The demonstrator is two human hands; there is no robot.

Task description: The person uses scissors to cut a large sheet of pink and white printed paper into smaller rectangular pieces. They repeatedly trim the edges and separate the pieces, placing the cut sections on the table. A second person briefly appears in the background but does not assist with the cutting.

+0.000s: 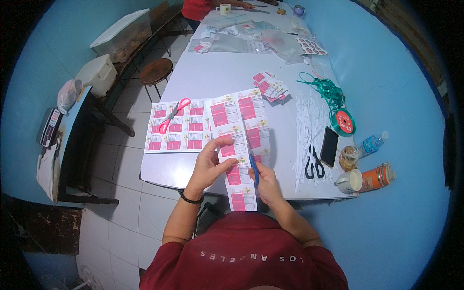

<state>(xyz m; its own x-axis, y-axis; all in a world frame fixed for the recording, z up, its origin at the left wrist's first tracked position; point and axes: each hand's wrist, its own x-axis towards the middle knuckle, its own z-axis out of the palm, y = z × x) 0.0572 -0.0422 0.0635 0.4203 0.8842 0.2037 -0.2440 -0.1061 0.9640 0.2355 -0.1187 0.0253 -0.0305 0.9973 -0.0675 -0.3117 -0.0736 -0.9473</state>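
Observation:
My left hand (208, 165) grips a printed label sheet (240, 194) by its left part, with thumb and a finger over the front. The sheet bears pink panels and small tables in columns. In my right hand (269, 183) are blue-handled scissors (255, 170), their blades pointing away from me along a cut between two columns. The left strip hangs down past the table edge towards my shirt. To the left, a stack of similar label sheets (173, 142) lies on the table under pink-handled scissors (184, 103). Beyond the held sheet lies a pile of cut labels (270, 85).
White strips (302, 145), black-handled scissors (314, 166), a phone (329, 146), green ribbon (328, 90), a mug (351, 180) and bottles line the right side. Plastic bags (228, 43) cover the table's far part. Another person (195, 10) stands there. A stool (156, 70) is left.

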